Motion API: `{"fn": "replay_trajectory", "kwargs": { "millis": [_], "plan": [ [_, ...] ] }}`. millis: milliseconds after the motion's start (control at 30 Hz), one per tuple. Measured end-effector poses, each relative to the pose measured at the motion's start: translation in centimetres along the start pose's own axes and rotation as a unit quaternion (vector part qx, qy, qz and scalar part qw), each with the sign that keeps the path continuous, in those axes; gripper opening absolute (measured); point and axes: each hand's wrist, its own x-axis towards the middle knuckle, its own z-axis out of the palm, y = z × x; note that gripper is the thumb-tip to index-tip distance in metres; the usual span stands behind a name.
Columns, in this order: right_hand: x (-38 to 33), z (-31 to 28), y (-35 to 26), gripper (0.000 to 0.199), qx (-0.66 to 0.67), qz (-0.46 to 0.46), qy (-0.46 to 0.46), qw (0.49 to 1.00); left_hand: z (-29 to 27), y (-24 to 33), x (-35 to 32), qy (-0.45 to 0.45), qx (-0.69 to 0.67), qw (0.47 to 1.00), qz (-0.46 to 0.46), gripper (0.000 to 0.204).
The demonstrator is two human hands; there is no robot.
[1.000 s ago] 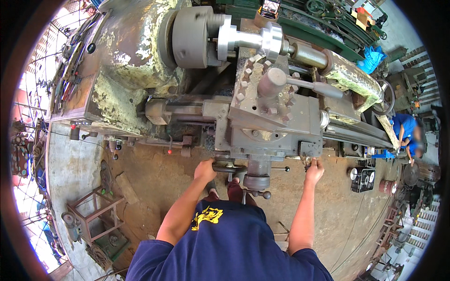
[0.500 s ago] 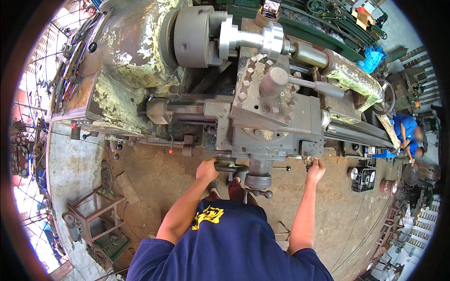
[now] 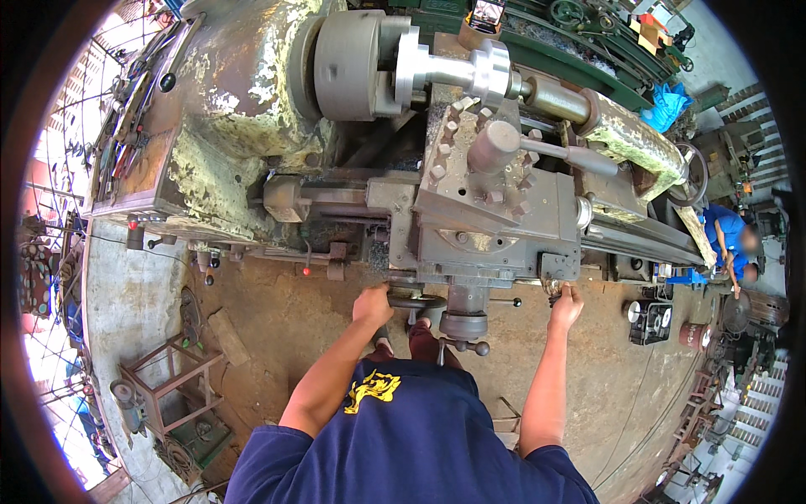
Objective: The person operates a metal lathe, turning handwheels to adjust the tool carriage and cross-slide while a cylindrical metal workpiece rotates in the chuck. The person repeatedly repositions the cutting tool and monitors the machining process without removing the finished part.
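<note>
Handwheel [image 3: 426, 302] prob. heavy, stiff; grip rim; L hand [image 3: 373, 307] curled round rim; R hand [image 3: 567, 307] curled R of it, hold unclear

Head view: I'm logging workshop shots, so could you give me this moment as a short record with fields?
Left hand: closed on the handwheel, at its left side
Right hand: below the dark plate; its grip is unclear
Workpiece: shiny metal, between grey chuck and tailstock
Tool post handle: pointing right
Background: person in blue, far right
</note>
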Motion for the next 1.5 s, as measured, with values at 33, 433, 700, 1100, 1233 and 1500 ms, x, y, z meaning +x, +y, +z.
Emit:
{"fn": "replay_trajectory", "kwargs": {
  "millis": [33, 433, 700, 1100, 1233, 1500],
  "plan": [
    [0.1, 0.0, 0.1, 0.029, 0.002, 0.0, 0.0, 1.0, 0.0, 0.0, 0.1, -0.003, 0.004, 1.0, 0.002, 0.052],
    [0.4, -0.1, 0.7, 0.029, 0.008, 0.019, 0.004, 1.0, 0.0, 0.1, -0.1, 0.014, -0.002, 1.0, 0.009, 0.047],
    [0.3, 0.0, 0.6, 0.026, 0.018, 0.02, -0.002, 1.0, 0.0, 0.2, -0.1, 0.007, -0.015, 1.0, 0.003, 0.048],
    [-0.4, 0.0, -0.7, 0.026, 0.027, 0.032, -0.002, 0.999, 0.7, -0.4, 0.5, 0.007, -0.017, 1.0, 0.023, 0.048],
    [-0.2, 0.0, -0.4, 0.027, 0.023, 0.024, -0.004, 0.999, 0.7, -0.3, 0.4, 0.013, -0.009, 1.0, 0.018, 0.045],
    [0.1, 0.0, 0.1, 0.025, 0.047, 0.036, -0.004, 0.998, 0.2, 0.1, 0.0, 0.012, -0.013, 1.0, 0.006, 0.043]
  ]
}}
